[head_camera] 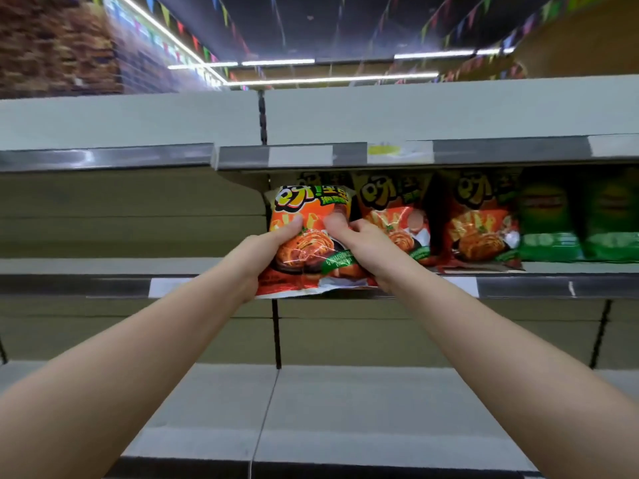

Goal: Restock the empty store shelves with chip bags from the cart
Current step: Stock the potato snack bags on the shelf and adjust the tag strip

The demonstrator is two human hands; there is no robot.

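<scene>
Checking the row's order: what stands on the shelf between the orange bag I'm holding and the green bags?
Two more orange bags, side by side, as the head view shows.

Orange bag [306, 252]: upright, crinkled, at the middle shelf [525, 287] edge.
Matching bags [480, 223]: two standing just right.
Green bags [549, 216]: farther right.

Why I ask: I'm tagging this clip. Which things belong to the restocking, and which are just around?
Job: orange chip bag, gripped by left hand and right hand; shelved orange bags; green bags; middle shelf.
Just around: price labels; ceiling lights; bunting.
</scene>
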